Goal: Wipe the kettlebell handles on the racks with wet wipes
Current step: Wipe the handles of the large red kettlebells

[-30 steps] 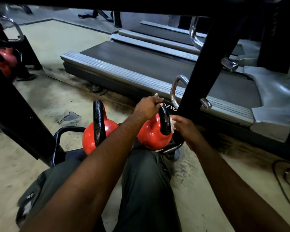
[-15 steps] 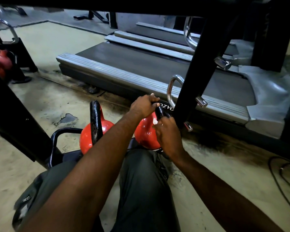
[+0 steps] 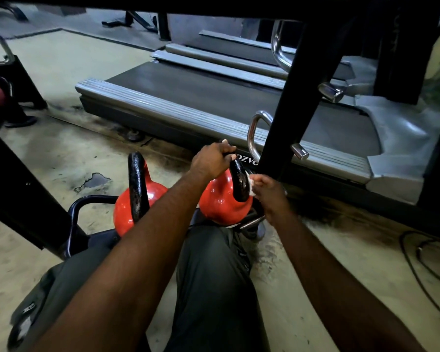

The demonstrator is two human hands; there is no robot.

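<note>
**Wipe on the right kettlebell's handle**

The treadmill [image 3: 214,102] takes up the far side of my view, lying across the stained floor [image 3: 61,153]. In front of it the black rack post [image 3: 287,118] slants upward, with a chrome peg [image 3: 300,151] sticking out of its side. Grey trouser legs [image 3: 214,275] run up from the bottom edge toward the rack's low shelf. A dark cable [image 3: 417,250] loops on the floor at far right.

Two red kettlebells sit side by side on that shelf. The left kettlebell [image 3: 121,214] has its black handle upright and untouched. The right kettlebell [image 3: 221,201] stands just beside the foot of the post.

I read the left hand [image 3: 211,158] as wrapped over the top of the right kettlebell's handle [image 3: 239,181], fingers curled round it. The right hand [image 3: 271,193] comes in from the right, fingers bunched on a white wipe [image 3: 251,184]. It presses the wipe against the handle's right leg, about midway down. Only a small bit of wipe shows between fingers and iron.
</note>
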